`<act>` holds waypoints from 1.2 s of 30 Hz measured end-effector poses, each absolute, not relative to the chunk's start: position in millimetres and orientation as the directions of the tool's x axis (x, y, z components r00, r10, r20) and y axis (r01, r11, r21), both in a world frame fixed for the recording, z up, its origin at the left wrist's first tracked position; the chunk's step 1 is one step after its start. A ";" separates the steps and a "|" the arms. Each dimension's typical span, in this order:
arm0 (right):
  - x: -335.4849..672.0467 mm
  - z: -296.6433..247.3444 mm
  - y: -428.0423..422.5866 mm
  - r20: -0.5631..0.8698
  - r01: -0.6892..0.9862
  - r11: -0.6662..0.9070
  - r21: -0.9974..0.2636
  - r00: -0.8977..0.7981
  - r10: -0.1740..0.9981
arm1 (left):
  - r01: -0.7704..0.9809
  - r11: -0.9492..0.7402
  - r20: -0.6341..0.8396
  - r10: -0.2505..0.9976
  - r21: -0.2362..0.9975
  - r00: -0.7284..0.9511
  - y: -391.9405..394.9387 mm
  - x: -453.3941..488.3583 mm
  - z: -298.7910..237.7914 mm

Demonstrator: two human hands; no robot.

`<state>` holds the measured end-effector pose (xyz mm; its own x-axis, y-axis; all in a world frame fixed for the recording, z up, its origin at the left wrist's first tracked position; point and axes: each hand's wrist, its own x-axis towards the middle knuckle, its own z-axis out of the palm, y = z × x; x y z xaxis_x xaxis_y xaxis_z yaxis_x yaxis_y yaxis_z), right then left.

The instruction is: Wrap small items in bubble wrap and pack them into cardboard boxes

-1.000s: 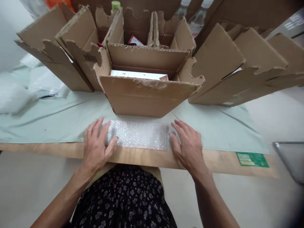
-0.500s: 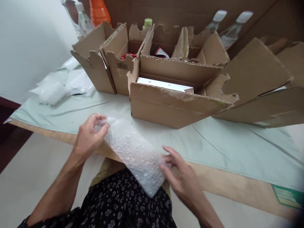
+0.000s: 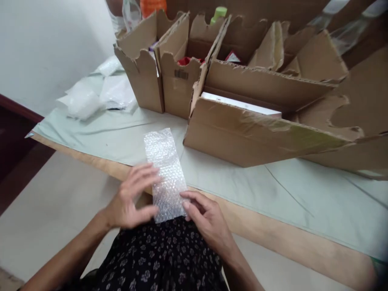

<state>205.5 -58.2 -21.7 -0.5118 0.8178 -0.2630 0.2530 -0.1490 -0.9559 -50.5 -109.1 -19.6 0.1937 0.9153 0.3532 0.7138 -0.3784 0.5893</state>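
Observation:
A flat, clear piece of bubble wrap (image 3: pixel 165 161) lies over the front edge of the table, its far end on the green cloth and its near end over my lap. My right hand (image 3: pixel 206 216) pinches its lower right edge between thumb and fingers. On the left side, my left hand (image 3: pixel 136 198) is open, with fingers spread and slightly blurred by motion. Its fingertips overlap the left edge of the bubble wrap; whether they touch it I cannot tell.
Beyond the bubble wrap stands a cardboard box (image 3: pixel 242 137) with a white flat item (image 3: pixel 239 103) inside. More open cardboard bins (image 3: pixel 176 89) are lined up behind it. Clear plastic packets (image 3: pixel 83 101) lie at the left on the green cloth (image 3: pixel 100 133). Bottles stand at the back.
The bubble wrap has turned from a slant to nearly upright in view and lies further left. My left hand has let go of its upper corner and moved down. The view has shifted.

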 end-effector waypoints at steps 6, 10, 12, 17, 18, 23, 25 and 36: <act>198.3 -27.4 -59.4 -0.357 0.061 -0.375 -0.925 -0.474 0.805 | 0.741 -0.315 0.432 0.901 0.593 0.038 -138.2 -15.3 -35.4; 206.0 -24.1 -64.1 -0.154 0.119 -0.118 -0.986 -0.366 0.918 | 0.760 -0.107 0.371 0.910 0.642 -0.185 -117.8 -15.6 -41.3; 209.0 -20.9 -62.4 0.093 0.254 0.197 -0.947 -0.370 0.925 | 0.771 -0.050 0.334 0.917 0.635 -0.216 -112.3 -18.3 -42.3; 197.5 -27.0 -35.5 0.379 0.404 0.797 -0.449 -0.721 0.580 | 0.808 -0.028 0.345 0.913 0.588 -0.219 -110.3 -17.9 -46.5; 193.7 -30.2 -28.8 0.355 0.396 0.838 -0.377 -0.773 0.525 | 0.826 -0.041 0.365 0.909 0.562 -0.203 -111.0 -17.4 -46.5; 183.6 -34.6 -10.9 0.322 0.325 0.888 -0.327 -0.844 0.428 | 0.888 -0.123 0.470 0.876 0.443 -0.113 -122.4 -19.4 -36.2; 182.7 -29.6 -9.0 0.301 0.299 0.868 -0.397 -0.851 0.431 | 0.891 -0.191 0.492 0.870 0.412 -0.041 -126.9 -20.9 -31.5; 188.6 -23.6 -3.5 0.495 0.399 0.852 -0.338 -0.695 0.522 | 0.803 -0.102 0.412 0.892 0.587 -0.187 -98.5 -29.0 -42.1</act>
